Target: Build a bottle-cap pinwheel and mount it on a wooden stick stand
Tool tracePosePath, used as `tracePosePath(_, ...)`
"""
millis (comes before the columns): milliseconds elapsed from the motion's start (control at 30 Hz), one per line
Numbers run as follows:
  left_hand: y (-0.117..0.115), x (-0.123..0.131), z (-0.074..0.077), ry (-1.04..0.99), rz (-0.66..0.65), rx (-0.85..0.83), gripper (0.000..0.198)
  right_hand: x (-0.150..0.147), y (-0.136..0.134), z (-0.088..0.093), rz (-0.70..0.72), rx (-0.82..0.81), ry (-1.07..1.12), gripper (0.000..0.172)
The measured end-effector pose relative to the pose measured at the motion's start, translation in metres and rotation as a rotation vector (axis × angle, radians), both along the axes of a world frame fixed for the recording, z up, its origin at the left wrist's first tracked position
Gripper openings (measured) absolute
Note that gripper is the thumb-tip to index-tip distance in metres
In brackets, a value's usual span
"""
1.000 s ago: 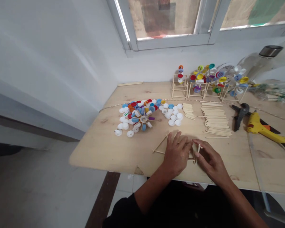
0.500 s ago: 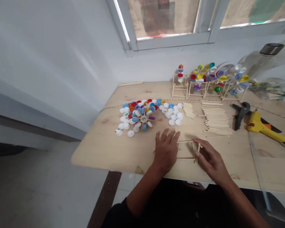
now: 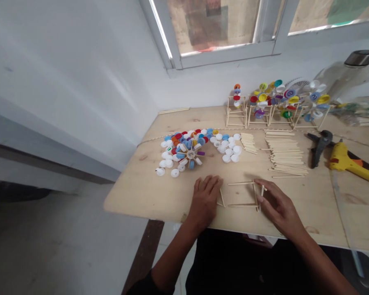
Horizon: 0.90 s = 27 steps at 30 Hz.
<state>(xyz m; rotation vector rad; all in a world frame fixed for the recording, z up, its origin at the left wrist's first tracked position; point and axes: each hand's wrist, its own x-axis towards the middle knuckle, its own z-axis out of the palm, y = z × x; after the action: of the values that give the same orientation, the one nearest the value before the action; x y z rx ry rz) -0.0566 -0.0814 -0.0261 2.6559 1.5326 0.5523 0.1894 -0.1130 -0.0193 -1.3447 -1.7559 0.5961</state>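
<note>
My right hand (image 3: 278,207) pinches the right end of a frame of thin wooden sticks (image 3: 242,204) lying near the table's front edge. A short stick (image 3: 262,191) stands up between its thumb and fingers. To the left, my left hand (image 3: 204,200) curls down over a second stick piece (image 3: 222,197). Only a few ends of that piece show beside the hand; the rest is hidden under the palm and fingers. A narrow gap separates the two stick pieces. Behind my left hand lies a wheel of sticks and bottle caps (image 3: 190,154).
Loose bottle caps (image 3: 169,164) surround the wheel. Stick piles (image 3: 285,153) (image 3: 248,143) lie behind my right hand. Black clippers (image 3: 320,148) and a yellow glue gun (image 3: 341,157) are at the right. Several finished cap wheels on stick stands (image 3: 236,111) line the wall.
My left hand has slid left with its stick piece, parting from the frame at my right hand. The right hand keeps its grip. The view has shifted slightly.
</note>
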Motion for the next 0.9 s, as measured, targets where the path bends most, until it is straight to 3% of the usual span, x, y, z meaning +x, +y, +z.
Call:
tracePosePath(367, -0.007, 0.027, 0.015, -0.215, -0.193, 0.043, 0.02, -0.001, 0.0, 0.003, 0.009, -0.03, 0.036, 0.038)
tracePosePath(900, -0.001, 0.031, 0.016, -0.208, -0.073, 0.015, 0.019, -0.001, 0.0, 0.004, 0.008, -0.031, 0.035, 0.038)
